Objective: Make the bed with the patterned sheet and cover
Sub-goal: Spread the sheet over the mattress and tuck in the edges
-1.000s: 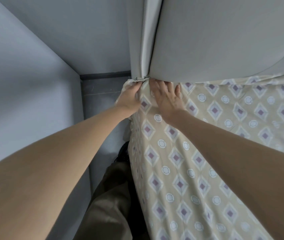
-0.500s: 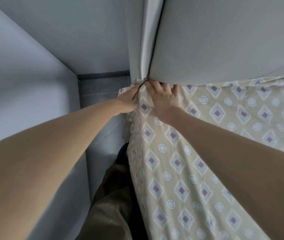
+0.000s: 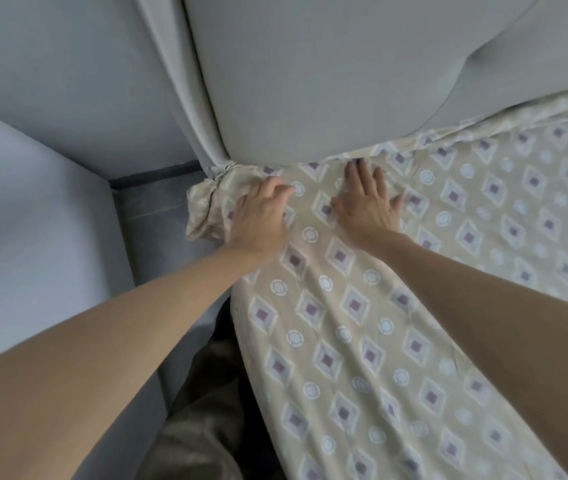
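While the left hand (image 3: pixel 260 216) and right hand (image 3: pixel 367 204) press flat on it, the patterned sheet (image 3: pixel 344 341) spreads from centre to lower right.
Left fingers lie together against the bunched corner (image 3: pixel 206 211) at centre left; right fingers spread, tips at the grey headboard (image 3: pixel 310 81) above.

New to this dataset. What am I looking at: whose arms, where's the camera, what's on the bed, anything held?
No machine here: a person is making a bed with bare hands. Every picture comes from one wide-angle camera on the person's head, looking forward and down, so the arms reach in from the bottom. A patterned sheet covers the bed up to a grey padded headboard. The left hand rests on the sheet by its bunched corner. The right hand lies flat, fingers spread, tips at the headboard's lower edge. Neither hand plainly grips anything.
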Action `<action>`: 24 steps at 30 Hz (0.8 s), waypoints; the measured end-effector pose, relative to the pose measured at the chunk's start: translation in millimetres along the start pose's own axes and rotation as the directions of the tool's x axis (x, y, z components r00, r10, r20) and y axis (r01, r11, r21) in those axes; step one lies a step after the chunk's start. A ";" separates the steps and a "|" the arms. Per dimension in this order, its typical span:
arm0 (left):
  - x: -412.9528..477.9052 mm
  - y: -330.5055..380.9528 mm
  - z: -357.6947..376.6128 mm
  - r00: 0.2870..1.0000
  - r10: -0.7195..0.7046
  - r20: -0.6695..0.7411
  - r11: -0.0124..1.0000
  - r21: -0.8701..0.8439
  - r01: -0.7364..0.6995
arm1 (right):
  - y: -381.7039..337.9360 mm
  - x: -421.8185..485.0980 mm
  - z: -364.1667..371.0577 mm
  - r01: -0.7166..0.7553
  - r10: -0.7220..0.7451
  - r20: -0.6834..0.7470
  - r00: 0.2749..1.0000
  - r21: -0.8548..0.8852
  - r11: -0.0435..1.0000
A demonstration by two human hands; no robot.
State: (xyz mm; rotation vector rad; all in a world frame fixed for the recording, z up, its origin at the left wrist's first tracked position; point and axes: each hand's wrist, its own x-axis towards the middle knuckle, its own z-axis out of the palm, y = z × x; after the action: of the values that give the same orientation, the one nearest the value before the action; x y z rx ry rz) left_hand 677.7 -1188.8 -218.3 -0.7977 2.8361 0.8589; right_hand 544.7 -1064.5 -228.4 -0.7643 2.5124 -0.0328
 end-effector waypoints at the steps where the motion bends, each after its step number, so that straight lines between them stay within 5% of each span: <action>1: 3.7 3.9 4.1 0.996 0.049 0.069 0.999 0.014 -0.050 | 6.5 5.4 -4.7 -0.041 0.041 -0.005 0.999 0.033 0.999; 5: 29.2 13.6 26.0 0.964 0.054 0.260 0.978 0.181 -0.104 | 28.0 29.7 -22.1 -0.127 0.127 0.008 0.992 0.074 0.989; 9: 54.9 16.2 35.2 0.958 -0.020 0.287 0.963 0.262 -0.058 | 29.4 53.3 -26.0 -0.097 0.098 -0.017 0.995 0.018 0.995; 17: 64.1 39.2 45.3 0.973 -0.146 0.177 0.928 0.366 0.073 | 34.4 74.7 -25.0 -0.044 0.035 -0.071 0.997 -0.130 0.990; 24: 64.0 36.2 50.8 0.997 -0.050 0.065 0.924 0.381 0.021 | 28.0 86.3 -40.0 -0.051 0.067 0.063 0.996 -0.228 0.972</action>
State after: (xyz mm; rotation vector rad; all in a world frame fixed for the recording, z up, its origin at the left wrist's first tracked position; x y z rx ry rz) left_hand 600.5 -1165.3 -256.6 -0.7404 2.7786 0.3039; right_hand 449.7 -1091.2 -238.3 -0.7644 2.4964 0.3011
